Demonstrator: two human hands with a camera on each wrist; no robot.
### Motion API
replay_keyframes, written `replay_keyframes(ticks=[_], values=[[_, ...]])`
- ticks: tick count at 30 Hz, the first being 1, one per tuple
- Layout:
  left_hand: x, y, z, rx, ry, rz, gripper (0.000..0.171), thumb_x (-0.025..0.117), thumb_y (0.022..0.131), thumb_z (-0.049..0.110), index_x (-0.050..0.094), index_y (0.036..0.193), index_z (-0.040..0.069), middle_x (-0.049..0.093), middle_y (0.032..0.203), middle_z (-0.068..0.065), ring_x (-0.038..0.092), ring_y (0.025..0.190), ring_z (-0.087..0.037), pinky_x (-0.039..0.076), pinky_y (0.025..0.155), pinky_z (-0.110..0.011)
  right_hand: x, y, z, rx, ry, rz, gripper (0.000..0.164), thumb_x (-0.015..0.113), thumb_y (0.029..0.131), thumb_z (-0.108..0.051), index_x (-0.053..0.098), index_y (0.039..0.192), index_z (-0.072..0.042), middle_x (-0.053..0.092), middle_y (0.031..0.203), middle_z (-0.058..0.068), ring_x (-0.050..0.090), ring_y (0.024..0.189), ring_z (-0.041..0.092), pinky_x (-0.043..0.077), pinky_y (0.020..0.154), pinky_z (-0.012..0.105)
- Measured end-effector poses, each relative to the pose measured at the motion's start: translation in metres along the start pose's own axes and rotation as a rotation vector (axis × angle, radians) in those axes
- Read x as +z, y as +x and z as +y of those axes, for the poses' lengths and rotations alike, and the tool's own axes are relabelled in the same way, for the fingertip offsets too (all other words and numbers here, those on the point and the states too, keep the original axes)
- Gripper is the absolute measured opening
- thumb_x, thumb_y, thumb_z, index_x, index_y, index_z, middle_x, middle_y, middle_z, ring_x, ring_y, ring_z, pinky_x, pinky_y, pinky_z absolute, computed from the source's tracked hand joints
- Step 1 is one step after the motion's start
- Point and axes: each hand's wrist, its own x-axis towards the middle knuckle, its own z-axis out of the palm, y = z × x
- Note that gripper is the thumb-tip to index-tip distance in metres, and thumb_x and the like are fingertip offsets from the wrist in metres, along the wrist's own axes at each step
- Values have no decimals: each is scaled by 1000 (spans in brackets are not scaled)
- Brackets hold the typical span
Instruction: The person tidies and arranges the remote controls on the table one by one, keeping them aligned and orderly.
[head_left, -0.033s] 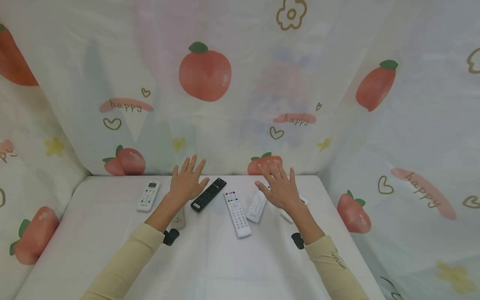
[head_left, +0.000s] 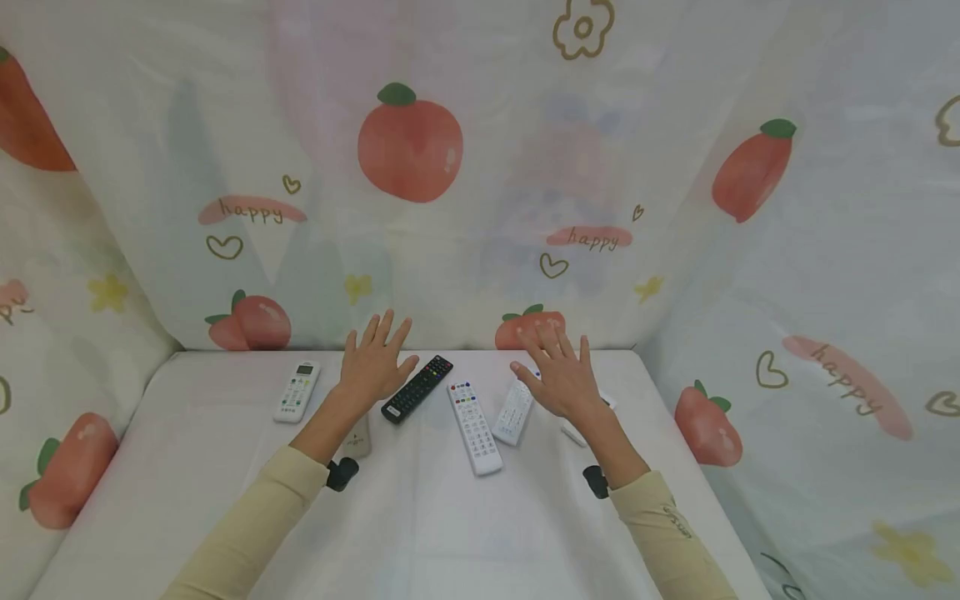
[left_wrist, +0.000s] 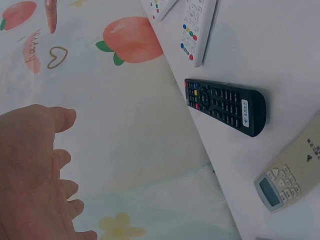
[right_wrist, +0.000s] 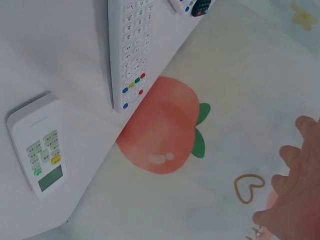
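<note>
My left hand (head_left: 371,367) is held up with its fingers spread and holds nothing. Nearest to it are a black remote control (head_left: 417,389), also seen whole in the left wrist view, and a beige remote (left_wrist: 290,175) with a small screen, partly hidden by the forearm in the head view. Fingers apart, my right hand (head_left: 558,379) hovers with nothing in it. It overlaps the top of a white remote (head_left: 514,414). A small white remote (right_wrist: 42,147) with a screen and a yellow button lies mostly hidden behind the right wrist in the head view.
Between the hands lies a long white remote (head_left: 475,429) with many buttons. Another white remote (head_left: 297,392) with a small screen rests at the left. Fruit-printed curtains (head_left: 480,167) enclose the back and sides of the white table (head_left: 420,533).
</note>
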Motion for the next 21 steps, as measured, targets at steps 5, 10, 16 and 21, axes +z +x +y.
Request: replay_keyframes(ticks=[5, 10, 16, 21], values=[[3, -2, -3, 8, -4, 20, 68, 49, 104, 41, 23, 160, 12, 13, 164, -18, 11, 150, -36, 12, 115, -61, 4, -1, 0, -4, 10, 6, 68, 45, 102, -53, 30, 158, -18, 16, 164, 15, 2, 151, 32, -3, 113, 65], [7, -12, -15, 56, -78, 113, 67, 57, 101, 36, 31, 156, 5, 24, 159, -24, 25, 145, -40, 23, 113, -60, 10, -6, -1, -33, 90, 55, 71, 56, 98, -50, 39, 154, -10, 26, 161, 17, 15, 149, 37, 11, 114, 64], [12, -32, -46, 73, -265, 140, 66, 64, 98, 25, 34, 153, 1, 35, 153, -27, 36, 138, -45, 32, 108, -59, 21, -15, -9, -26, 261, 48, 72, 66, 94, -42, 43, 151, -6, 31, 159, 16, 28, 145, 37, 29, 112, 56], [14, -46, -78, 54, -367, 88, 67, 65, 97, 18, 32, 152, -2, 36, 152, -27, 33, 139, -46, 29, 110, -60, 31, -23, -21, 38, 359, 13, 70, 68, 93, -38, 42, 152, -10, 32, 159, 13, 30, 144, 34, 31, 111, 55]])
